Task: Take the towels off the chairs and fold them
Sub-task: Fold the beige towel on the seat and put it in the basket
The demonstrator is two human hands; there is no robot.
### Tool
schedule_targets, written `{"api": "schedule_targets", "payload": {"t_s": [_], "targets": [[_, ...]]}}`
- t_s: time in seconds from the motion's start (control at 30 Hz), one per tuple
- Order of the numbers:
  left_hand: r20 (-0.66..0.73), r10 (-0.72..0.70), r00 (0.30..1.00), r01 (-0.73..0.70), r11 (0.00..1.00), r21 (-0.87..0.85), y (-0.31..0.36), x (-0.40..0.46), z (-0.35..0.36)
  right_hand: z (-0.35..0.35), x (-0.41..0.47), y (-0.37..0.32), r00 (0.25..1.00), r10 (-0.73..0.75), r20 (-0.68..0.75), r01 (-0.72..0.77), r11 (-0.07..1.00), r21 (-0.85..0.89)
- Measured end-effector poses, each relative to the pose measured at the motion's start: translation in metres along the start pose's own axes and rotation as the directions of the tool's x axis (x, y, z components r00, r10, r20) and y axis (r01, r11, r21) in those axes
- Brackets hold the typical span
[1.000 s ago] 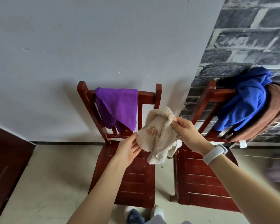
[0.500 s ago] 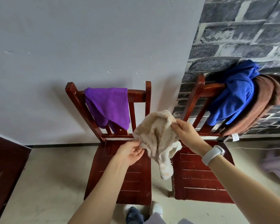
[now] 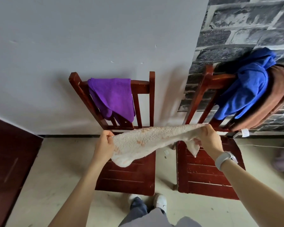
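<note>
1. Head view: cream towel (image 3: 147, 140) stretched out in the air between both hands, above the seats of the two red chairs and the gap between them.
2. Left hand (image 3: 104, 145) curled round the towel's left end; right hand (image 3: 206, 140) pinching the right end, a loose corner hanging just below it.
3. Long axis running left to right, the right end held a little higher than the left. Neither hand nearer than the other: one at each end, so bringing the ends together looks like the fold that follows.
4. Look of the towel: fluffy, looped pile, pale cream with faint orange-pink marks near the middle and along the lower left edge. Sagging in the middle, the lower edge drooping toward the left chair (image 3: 129, 174) seat; touching or not, cannot tell.
5. Not yet taken down: purple towel (image 3: 113, 97) draped over the left chair's back; blue towel (image 3: 246, 87) bunched on the right chair (image 3: 206, 176) back, lying over a brown towel (image 3: 279, 95) on the same rail.
6. White band (image 3: 224, 159) on the right wrist. Shoes (image 3: 159, 202) on the pale floor between the chairs, near the bottom of the frame.
7. Judgement: first towel opened flat and ready for folding, three more to go.
</note>
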State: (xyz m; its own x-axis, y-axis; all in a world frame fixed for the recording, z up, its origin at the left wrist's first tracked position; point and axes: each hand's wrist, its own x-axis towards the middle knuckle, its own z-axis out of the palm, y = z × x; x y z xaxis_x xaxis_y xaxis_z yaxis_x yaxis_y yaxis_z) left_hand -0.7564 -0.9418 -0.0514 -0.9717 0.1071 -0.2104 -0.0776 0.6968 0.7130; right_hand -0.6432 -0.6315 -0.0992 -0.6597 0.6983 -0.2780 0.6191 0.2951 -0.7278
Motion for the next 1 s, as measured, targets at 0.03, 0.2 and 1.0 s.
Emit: {"api": "schedule_targets", "payload": {"t_s": [0.03,0.2,1.0], "targets": [[0.019,-0.044,0.999,0.045,0.998,-0.037,-0.001,-0.003,0.000,0.006,0.000,-0.002,0.998,0.055,0.004,-0.055,0.980,0.191],[0.143,-0.144,0.979,0.190,0.901,-0.390,-0.009,-0.016,-0.006,0.030,-0.005,-0.017,0.948,0.292,0.126,-0.294,0.659,0.692],[0.385,-0.319,0.866,0.480,0.747,-0.461,-0.142,-0.013,-0.063,0.122,-0.079,-0.046,0.969,0.243,0.051,-0.248,0.940,0.234]]}}
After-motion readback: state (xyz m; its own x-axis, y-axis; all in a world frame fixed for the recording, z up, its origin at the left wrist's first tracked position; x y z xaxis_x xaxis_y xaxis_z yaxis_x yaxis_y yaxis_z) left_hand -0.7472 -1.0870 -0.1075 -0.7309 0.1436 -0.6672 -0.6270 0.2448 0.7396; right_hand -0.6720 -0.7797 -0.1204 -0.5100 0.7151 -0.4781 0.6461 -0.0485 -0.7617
